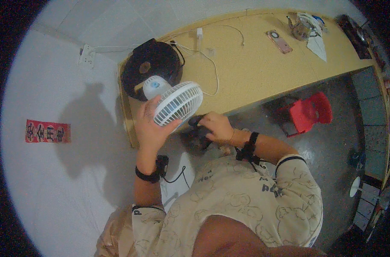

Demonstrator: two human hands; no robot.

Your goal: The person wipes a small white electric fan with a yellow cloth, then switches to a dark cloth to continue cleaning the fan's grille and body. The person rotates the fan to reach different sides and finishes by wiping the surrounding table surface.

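A small white electric fan (185, 99) is in my left hand (150, 123), whose fingers and thumb wrap around the rim of its round grille. The fan is tilted above the table's near left corner, with its rounded motor housing toward the back. Lower and to the right, my right hand (217, 127) has its fingers bent at a dark object (196, 136) just below the table edge. What this object is, and whether my fingers grip it, is too dark to tell.
On the yellow table (246, 70) lie a round black appliance (159, 59), a white cable (216, 74), a pink phone (280, 41), and a metal kettle (300, 30) beside a white cloth (317, 48). A red chair (310, 112) stands at right. A power strip (87, 56) hangs on the wall.
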